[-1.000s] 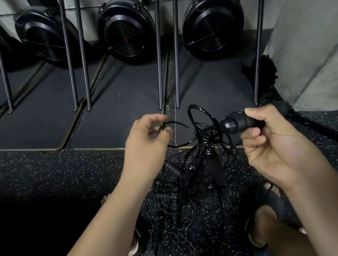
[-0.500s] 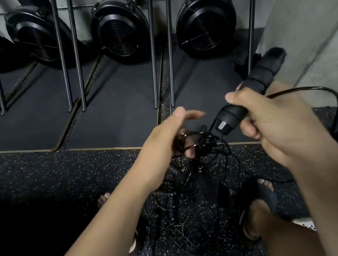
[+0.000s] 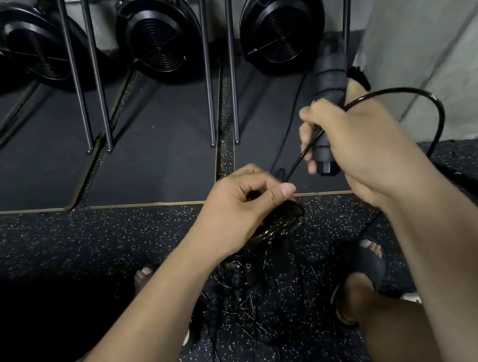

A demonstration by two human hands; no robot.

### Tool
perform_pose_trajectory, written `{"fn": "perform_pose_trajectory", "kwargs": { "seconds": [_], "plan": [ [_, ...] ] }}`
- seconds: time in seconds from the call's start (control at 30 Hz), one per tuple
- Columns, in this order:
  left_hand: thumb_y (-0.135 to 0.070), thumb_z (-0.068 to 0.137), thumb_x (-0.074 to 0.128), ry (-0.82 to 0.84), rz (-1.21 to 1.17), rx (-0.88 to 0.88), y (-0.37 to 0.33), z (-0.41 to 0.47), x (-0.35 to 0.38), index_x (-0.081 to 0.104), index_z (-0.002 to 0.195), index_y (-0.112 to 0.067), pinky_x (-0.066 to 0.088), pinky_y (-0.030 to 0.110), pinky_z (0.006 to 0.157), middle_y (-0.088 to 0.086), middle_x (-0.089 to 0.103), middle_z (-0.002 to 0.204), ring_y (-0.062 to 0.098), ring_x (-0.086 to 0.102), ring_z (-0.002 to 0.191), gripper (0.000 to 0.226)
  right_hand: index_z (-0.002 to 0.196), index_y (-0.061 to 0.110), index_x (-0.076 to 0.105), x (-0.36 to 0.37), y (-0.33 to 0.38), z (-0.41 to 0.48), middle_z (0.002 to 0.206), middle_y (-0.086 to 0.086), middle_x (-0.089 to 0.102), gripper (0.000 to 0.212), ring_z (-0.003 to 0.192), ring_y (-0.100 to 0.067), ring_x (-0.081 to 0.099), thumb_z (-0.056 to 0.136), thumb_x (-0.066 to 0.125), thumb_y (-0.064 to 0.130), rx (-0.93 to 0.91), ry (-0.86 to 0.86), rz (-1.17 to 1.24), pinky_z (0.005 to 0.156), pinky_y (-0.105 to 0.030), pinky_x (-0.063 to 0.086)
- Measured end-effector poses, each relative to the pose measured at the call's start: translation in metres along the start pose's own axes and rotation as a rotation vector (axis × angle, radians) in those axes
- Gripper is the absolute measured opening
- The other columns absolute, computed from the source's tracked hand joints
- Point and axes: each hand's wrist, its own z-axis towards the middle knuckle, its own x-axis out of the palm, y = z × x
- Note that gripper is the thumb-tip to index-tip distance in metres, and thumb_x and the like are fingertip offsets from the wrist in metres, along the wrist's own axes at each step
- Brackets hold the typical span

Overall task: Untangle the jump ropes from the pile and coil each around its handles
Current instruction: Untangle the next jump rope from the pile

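Hands both closed: the right hand [image 3: 366, 151] grips a black handle [image 3: 329, 90] held upright, the left hand [image 3: 243, 206] pinches its cord [image 3: 298, 160] over gathered loops [image 3: 282, 222] above the tangled pile [image 3: 238, 280] on the floor [image 3: 62, 241].

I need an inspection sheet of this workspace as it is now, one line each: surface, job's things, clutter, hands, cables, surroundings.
Surface: speckled rubber floor, black mats beyond.
Job's things: foam handle held up, its rope arching to the right; rope loops gathered; tangled pile on the floor between the feet.
Clutter: nothing seen.
Hands: left hand grips the rope loops; right hand grips the foam handle.
Cables: thin dark cord on the right mat, kind unclear.
Surroundings: three fan-wheel machines, metal rails, grey wall.
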Motion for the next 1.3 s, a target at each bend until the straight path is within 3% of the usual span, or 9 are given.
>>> {"fn": "perform_pose_trajectory", "kwargs": {
  "seconds": [0.13, 0.3, 0.53, 0.73, 0.87, 1.0, 1.1, 1.2, 1.3],
  "plan": [
    [-0.031, 0.098, 0.076, -0.004, 0.058, 0.022, 0.003, -0.003, 0.002, 0.074, 0.083, -0.022, 0.039, 0.013, 0.063, -0.022, 0.063, 0.069, -0.003, 0.054, 0.06, 0.017, 0.117, 0.009, 0.05, -0.01, 0.002, -0.004, 0.08, -0.014, 0.073, 0.038, 0.052, -0.024, 0.063, 0.107, 0.064, 0.043, 0.057, 0.067, -0.098, 0.044, -0.032, 0.049],
    [-0.036, 0.098, 0.076, -0.012, 0.045, 0.02, 0.004, -0.002, -0.002, 0.075, 0.086, -0.024, 0.041, 0.023, 0.064, -0.018, 0.066, 0.069, 0.0, 0.054, 0.064, 0.017, 0.108, 0.017, 0.058, -0.008, 0.016, -0.02, 0.086, -0.013, 0.078, 0.029, 0.061, -0.022, 0.067, 0.1, 0.069, 0.043, 0.174, 0.305, 0.215, 0.048, -0.028, 0.053],
    [-0.047, 0.094, 0.079, 0.122, 0.237, -0.094, 0.016, 0.001, -0.003, 0.074, 0.085, -0.028, 0.046, 0.032, 0.062, -0.002, 0.07, 0.072, 0.007, 0.054, 0.063, 0.021, 0.097, 0.019, 0.053, 0.004, 0.026, -0.027, 0.07, -0.007, 0.062, 0.025, 0.052, -0.02, 0.057, 0.106, 0.065, 0.039, 0.049, 0.18, 0.276, 0.045, -0.027, 0.045],
    [-0.036, 0.087, 0.088, 0.056, 0.262, -0.177, 0.014, 0.003, -0.01, 0.076, 0.083, -0.03, 0.049, 0.023, 0.074, -0.012, 0.075, 0.086, 0.004, 0.065, 0.075, 0.014, 0.102, 0.017, 0.05, -0.008, 0.041, -0.034, 0.068, -0.003, 0.06, 0.026, 0.052, -0.019, 0.054, 0.107, 0.065, 0.038, -0.018, 0.07, 0.352, 0.046, -0.029, 0.042],
    [-0.052, 0.091, 0.079, 0.072, 0.144, -0.177, 0.005, 0.0, -0.016, 0.078, 0.09, -0.032, 0.048, 0.023, 0.071, -0.012, 0.073, 0.083, 0.004, 0.063, 0.073, 0.02, 0.1, 0.018, 0.054, -0.014, 0.041, -0.03, 0.071, -0.001, 0.06, 0.028, 0.056, -0.016, 0.055, 0.105, 0.067, 0.042, 0.01, 0.036, 0.457, 0.049, -0.027, 0.044],
    [-0.041, 0.11, 0.053, 0.046, 0.093, -0.159, 0.005, -0.008, -0.02, 0.076, 0.116, -0.039, 0.04, 0.024, 0.108, -0.024, 0.068, 0.12, -0.007, 0.058, 0.121, 0.024, 0.098, 0.016, 0.051, -0.018, 0.036, -0.018, 0.076, 0.002, 0.059, 0.037, 0.059, -0.008, 0.055, 0.102, 0.069, 0.048, 0.127, 0.056, 0.646, 0.05, -0.02, 0.046],
    [-0.006, 0.1, 0.044, 0.116, -0.074, -0.2, 0.017, -0.01, -0.023, 0.059, 0.141, -0.038, 0.044, 0.027, 0.108, -0.015, 0.063, 0.14, 0.003, 0.057, 0.134, 0.054, 0.097, 0.016, 0.05, -0.019, 0.035, -0.014, 0.075, 0.003, 0.058, 0.037, 0.058, -0.006, 0.054, 0.101, 0.07, 0.048, 0.154, 0.068, 0.693, 0.05, -0.019, 0.045],
    [0.005, 0.092, 0.067, 0.235, 0.121, -0.192, 0.035, -0.01, -0.012, 0.046, 0.145, -0.041, 0.053, 0.024, 0.096, -0.017, 0.056, 0.142, 0.005, 0.057, 0.135, 0.074, 0.1, 0.016, 0.05, -0.015, 0.035, -0.014, 0.074, 0.002, 0.059, 0.037, 0.057, -0.006, 0.054, 0.101, 0.07, 0.047, 0.175, 0.092, 0.671, 0.049, -0.019, 0.044],
    [-0.028, 0.08, 0.093, 0.161, 0.347, -0.139, 0.045, -0.005, 0.013, 0.04, 0.149, -0.045, 0.05, 0.036, 0.112, -0.023, 0.051, 0.146, 0.001, 0.053, 0.134, 0.088, 0.1, 0.015, 0.05, -0.011, 0.036, -0.016, 0.074, 0.0, 0.059, 0.036, 0.057, -0.008, 0.054, 0.101, 0.071, 0.045, 0.181, 0.109, 0.639, 0.05, -0.019, 0.044]
  ]
}}
